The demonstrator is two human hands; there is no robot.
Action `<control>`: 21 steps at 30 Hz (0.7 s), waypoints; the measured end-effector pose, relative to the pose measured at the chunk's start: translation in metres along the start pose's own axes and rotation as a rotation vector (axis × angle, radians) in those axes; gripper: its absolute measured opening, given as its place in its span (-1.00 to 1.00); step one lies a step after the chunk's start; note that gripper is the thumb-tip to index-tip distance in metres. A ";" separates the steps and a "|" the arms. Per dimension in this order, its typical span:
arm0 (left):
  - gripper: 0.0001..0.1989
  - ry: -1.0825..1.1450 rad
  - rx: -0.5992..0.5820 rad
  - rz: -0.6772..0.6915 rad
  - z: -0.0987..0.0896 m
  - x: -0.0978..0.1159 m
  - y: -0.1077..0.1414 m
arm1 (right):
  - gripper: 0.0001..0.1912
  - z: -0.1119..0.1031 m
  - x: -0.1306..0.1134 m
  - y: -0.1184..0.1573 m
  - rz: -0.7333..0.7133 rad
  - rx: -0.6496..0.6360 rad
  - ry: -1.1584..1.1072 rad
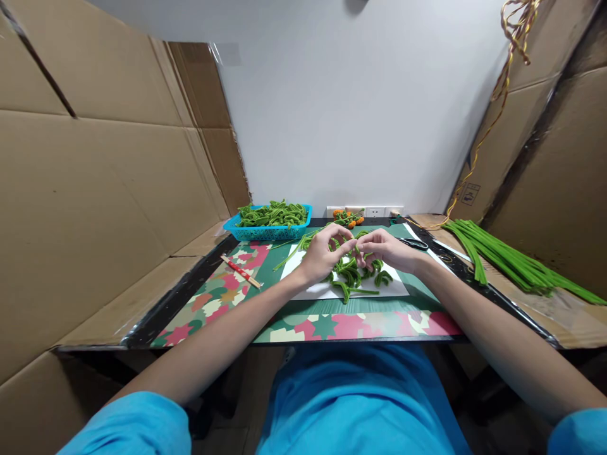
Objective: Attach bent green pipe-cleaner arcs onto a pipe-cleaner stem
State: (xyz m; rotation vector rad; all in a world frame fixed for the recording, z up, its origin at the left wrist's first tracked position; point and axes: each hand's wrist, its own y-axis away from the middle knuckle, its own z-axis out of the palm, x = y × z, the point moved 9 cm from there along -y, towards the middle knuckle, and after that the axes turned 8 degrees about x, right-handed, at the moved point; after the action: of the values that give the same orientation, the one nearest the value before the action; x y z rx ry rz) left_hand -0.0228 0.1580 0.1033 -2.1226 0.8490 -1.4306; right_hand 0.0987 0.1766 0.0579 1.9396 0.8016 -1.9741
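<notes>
My left hand point(328, 253) and my right hand point(382, 249) are raised close together above a white sheet point(393, 287). Their fingers are closed around a small green fuzzy stem piece point(357, 248), pinched between the two hands. Beneath and around them, several curled green fuzzy pieces point(348, 273) lie on the sheet. One piece with a straight stem point(363, 292) rests near the sheet's front edge. Longer thin green stems stick out at the left of the sheet, partly hidden by my left hand.
A blue basket point(270, 232) of green pieces stands back left. Orange and green pieces point(348, 218) lie by a socket strip point(374, 212). Black-handled scissors point(413, 243) and long green stems point(512, 256) are at the right, a red-wrapped stick point(241, 271) left. Cardboard walls point(118, 170) flank the table.
</notes>
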 end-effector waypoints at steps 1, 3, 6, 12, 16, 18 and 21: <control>-0.63 0.025 0.001 -0.024 0.000 -0.003 -0.001 | -0.69 0.000 0.000 0.000 0.000 0.000 -0.006; -0.62 0.074 -0.004 -0.066 0.001 -0.010 -0.002 | -0.67 -0.001 0.001 0.000 0.002 0.005 -0.019; -0.59 0.116 -0.008 -0.118 0.002 -0.019 -0.003 | -0.65 -0.004 0.002 -0.002 -0.005 0.035 -0.031; -0.53 0.093 -0.042 -0.174 0.005 -0.028 -0.002 | -0.57 -0.011 0.003 -0.004 -0.044 0.102 0.062; -0.52 0.067 -0.070 -0.158 0.009 -0.026 0.000 | -0.53 -0.012 0.003 -0.005 -0.053 0.133 0.087; -0.53 0.036 -0.067 -0.139 0.008 -0.025 0.000 | -0.52 -0.014 0.000 -0.005 -0.071 0.158 0.097; -0.55 -0.021 -0.046 -0.114 0.004 -0.025 -0.002 | -0.52 -0.013 -0.003 -0.004 -0.103 0.153 0.164</control>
State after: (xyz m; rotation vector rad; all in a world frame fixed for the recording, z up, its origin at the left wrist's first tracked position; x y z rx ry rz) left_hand -0.0252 0.1775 0.0865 -2.2484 0.7717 -1.4552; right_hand 0.1073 0.1866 0.0626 2.2127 0.8282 -2.0079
